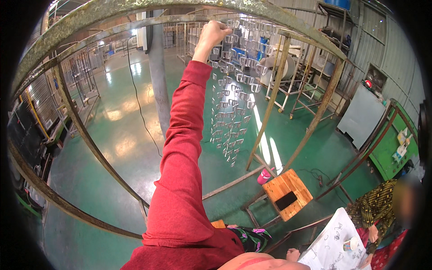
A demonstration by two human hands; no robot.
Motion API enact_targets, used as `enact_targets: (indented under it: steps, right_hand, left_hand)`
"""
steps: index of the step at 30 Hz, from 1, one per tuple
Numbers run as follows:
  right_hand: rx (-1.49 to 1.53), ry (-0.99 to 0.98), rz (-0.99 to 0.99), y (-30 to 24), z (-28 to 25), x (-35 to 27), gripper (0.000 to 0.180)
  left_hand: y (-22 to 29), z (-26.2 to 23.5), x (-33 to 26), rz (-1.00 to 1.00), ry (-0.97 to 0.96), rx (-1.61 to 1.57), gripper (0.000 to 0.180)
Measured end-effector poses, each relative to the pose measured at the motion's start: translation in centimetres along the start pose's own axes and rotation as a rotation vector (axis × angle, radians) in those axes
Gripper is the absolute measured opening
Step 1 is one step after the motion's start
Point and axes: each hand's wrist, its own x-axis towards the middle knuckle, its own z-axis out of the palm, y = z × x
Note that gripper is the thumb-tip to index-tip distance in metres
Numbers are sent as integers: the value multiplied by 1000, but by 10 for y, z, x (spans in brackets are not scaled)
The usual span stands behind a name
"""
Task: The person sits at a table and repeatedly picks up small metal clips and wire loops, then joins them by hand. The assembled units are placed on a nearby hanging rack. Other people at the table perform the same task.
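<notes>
My left hand [212, 35], at the end of a raised red sleeve, is up at a rusty metal crossbar. Its fingers are pinched together at the top of the strings of small shiny metal loops [231, 103], which look like buckles. What exactly lies between the fingertips is too small to make out. The strings hang in several rows below and right of the hand, down toward the green floor. Low at the bottom edge, what seems to be my right hand [293, 254] is partly seen beside a white-covered table [330, 245]; its fingers are mostly hidden.
A rusty frame [90, 135] surrounds me with curved bars and legs. A wooden stool [294, 186] carries a black phone [285, 200], with a pink bottle [264, 176] beside it. A co-worker in a patterned sleeve [373, 202] sits at right near a white cup [350, 244]. Wheeled racks [288, 74] stand behind.
</notes>
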Motion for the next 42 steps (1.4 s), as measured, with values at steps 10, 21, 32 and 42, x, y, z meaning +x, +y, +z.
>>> enact_targets:
  steps: [10,21,32,42]
  right_hand:
    - [518,-310,-484,-161,-79,-20,24]
    - [997,139,-334,-162,-175,-215,23]
    - [1142,1054,678,-152,-156,-379,19]
    - [99,1124,744,50,-183,-266,35]
  left_hand:
    - [142,18,-231,201,524,-448,27]
    - [422,157,-539,683,-1239,-1396,18]
    - [510,279,-714,1112,-1347,-1269,13]
    - [473,238,-671,646,-1407,-1349,10]
